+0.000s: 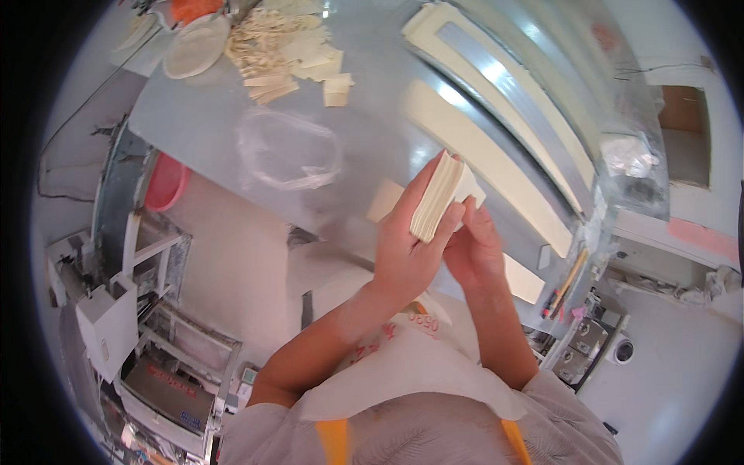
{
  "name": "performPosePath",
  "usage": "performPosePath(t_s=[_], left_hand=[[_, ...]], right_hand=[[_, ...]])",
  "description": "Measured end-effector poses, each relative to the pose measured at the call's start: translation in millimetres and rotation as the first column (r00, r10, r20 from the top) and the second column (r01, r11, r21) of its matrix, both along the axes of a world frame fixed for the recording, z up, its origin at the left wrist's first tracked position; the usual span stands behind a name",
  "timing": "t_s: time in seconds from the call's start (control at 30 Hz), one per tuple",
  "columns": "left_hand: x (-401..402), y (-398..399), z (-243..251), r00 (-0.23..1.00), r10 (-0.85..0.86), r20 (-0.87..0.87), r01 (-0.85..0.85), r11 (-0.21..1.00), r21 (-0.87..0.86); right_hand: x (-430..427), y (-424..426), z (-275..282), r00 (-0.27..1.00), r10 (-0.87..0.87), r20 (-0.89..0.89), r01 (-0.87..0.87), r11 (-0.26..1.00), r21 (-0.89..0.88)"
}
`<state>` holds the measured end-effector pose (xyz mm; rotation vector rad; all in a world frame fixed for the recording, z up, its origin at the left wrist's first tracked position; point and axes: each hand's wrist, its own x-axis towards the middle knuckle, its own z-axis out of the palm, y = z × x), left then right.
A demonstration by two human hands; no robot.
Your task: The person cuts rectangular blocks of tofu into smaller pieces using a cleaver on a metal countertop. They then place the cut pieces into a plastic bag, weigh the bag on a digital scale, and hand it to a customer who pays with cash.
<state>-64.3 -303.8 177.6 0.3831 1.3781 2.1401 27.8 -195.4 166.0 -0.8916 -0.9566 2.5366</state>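
Observation:
My left hand (410,250) is wrapped round a thick stack of cream dough sheets (439,197), its layered edge facing up. My right hand (476,244) is against the right side of the stack, fingertips pinching a corner of a pale sheet. Beyond the hands a long cream dough strip (494,174) lies on the metal table (366,133). One pale piece shows left of my left hand, another right of my right wrist. Part of each palm is hidden.
Cut dough strips and wrappers (273,52) lie at the far left beside a round pale dish (197,46). A clear plastic bag (290,148) is nearer. Layered dough under a metal bar (500,75) lies at the far right. A wooden stick (569,279) is near the right edge.

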Motion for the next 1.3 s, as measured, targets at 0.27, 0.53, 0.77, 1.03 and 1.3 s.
performPosePath(t_s=[0.27, 0.53, 0.77, 1.03, 1.3], left_hand=[[-1, -8, 7, 0.918, 0.016, -0.396, -0.003, 0.999, 0.034], [-5, -19, 6, 0.907, 0.036, -0.420, -0.025, 0.999, 0.031], [-23, -69, -35, 0.907, -0.071, 0.415, 0.096, 0.995, -0.039], [-64, -107, -106, 0.754, 0.503, 0.422, -0.424, 0.864, -0.272], [-137, -104, -241, 0.727, 0.685, -0.052, -0.608, 0.606, -0.512]], right_hand=[[8, -4, -2, 0.984, 0.045, -0.175, -0.052, 0.998, -0.036], [0, -12, -5, 0.975, 0.080, -0.205, -0.084, 0.996, -0.010], [-29, -2, -6, 0.897, 0.249, 0.365, -0.381, 0.855, 0.352], [-187, -17, -52, 0.514, 0.675, 0.529, -0.847, 0.306, 0.434], [-291, -42, -181, 0.463, 0.768, 0.443, -0.845, 0.232, 0.482]])
